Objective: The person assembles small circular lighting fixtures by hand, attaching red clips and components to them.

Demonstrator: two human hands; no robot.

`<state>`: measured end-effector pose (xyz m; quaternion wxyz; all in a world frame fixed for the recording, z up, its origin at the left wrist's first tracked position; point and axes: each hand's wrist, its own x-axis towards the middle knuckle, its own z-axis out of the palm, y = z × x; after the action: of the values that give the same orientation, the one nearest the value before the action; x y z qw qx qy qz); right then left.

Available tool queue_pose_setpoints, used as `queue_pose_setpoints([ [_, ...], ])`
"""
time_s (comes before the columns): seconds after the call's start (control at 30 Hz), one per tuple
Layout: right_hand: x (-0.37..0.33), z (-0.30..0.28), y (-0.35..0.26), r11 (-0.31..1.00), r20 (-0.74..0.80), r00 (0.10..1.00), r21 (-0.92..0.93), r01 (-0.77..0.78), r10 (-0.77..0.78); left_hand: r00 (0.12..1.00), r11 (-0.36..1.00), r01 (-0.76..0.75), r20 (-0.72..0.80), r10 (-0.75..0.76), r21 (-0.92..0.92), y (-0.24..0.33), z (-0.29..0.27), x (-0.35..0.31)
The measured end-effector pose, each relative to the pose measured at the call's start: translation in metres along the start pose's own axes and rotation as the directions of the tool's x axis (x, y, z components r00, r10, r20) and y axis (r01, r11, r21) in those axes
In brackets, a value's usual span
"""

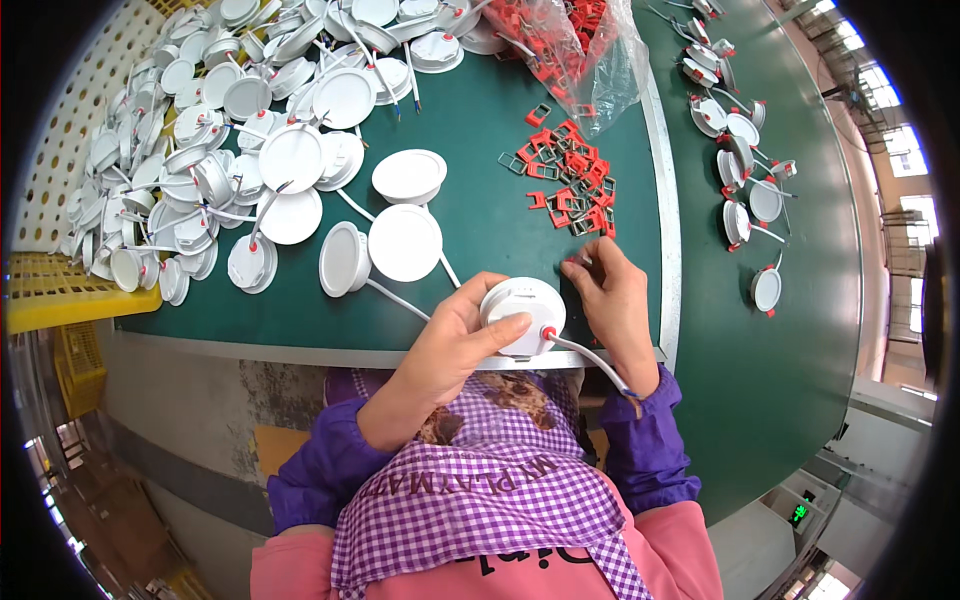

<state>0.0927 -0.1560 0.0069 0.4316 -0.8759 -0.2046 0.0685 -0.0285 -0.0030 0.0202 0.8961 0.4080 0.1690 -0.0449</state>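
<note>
Clamps white lamp [543, 308] in left hand [452, 347] by table edge [300, 353]; seemingly pinches red clip [571, 262] in right hand [612, 290] near clip pile [565, 172]; apparently mid-pickup; next probably calls for squaring clip to lamp.

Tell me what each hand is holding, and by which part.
Left hand: a round white light, by its left edge, thumb on top. Right hand: whether it grips the red bit there cannot be told.

The white lamp [538, 306] at centre looks smooth plastic; the clips [582, 168] to its upper right combine plastic and metal. The bag [618, 62] above is glossy, crinkled film, the worktop [480, 125] smooth, the apron [470, 490] cloth.
</note>
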Motion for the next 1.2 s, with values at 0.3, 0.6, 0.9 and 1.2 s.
queue_pose_setpoints([
  [0.3, -0.020, -0.015, -0.033, 0.975, 0.078, 0.990, 0.201, 0.099, -0.117, 0.992, 0.887, -0.103, -0.015, 0.123, 0.449, -0.002, 0.000, 0.009],
  [0.6, -0.032, -0.025, -0.044, 0.951, 0.124, 0.943, 0.036, 0.306, -0.308, 0.997, 0.696, -0.047, -0.014, 0.081, 0.716, 0.011, 0.006, 0.008],
  [0.9, -0.040, -0.023, -0.045, 0.941, 0.103, 0.939, -0.051, 0.334, -0.328, 0.977, 0.451, -0.172, 0.095, 0.189, 0.876, 0.014, 0.010, 0.010],
  [1.2, -0.038, -0.023, -0.029, 0.969, 0.206, 0.978, 0.248, -0.024, -0.029, 0.975, 0.529, -0.214, 0.210, 0.069, 0.821, 0.024, 0.002, 0.008],
])
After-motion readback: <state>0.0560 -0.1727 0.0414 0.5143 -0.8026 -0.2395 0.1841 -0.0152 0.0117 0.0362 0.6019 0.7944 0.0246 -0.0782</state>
